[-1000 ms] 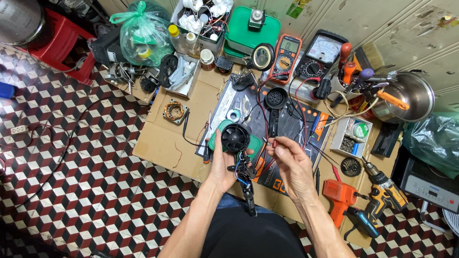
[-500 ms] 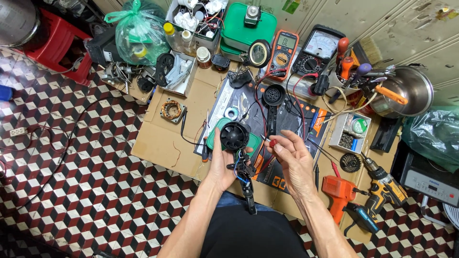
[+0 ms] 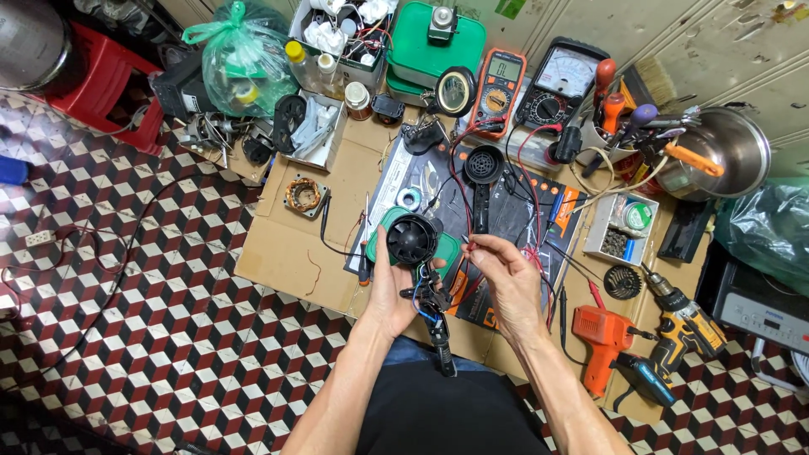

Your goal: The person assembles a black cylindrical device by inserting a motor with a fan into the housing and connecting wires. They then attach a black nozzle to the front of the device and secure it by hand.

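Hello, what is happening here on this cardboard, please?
A person sits over a sheet of brown cardboard on a tiled floor. The left hand holds a round black fan motor assembly with wires hanging below it. The right hand pinches a thin wire end beside it. Around lie an orange digital multimeter, a black analogue meter, an orange soldering gun and a yellow cordless drill.

A round black fan motor assembly (image 3: 413,240), wires and switch part dangling below, stands upright above the cardboard.
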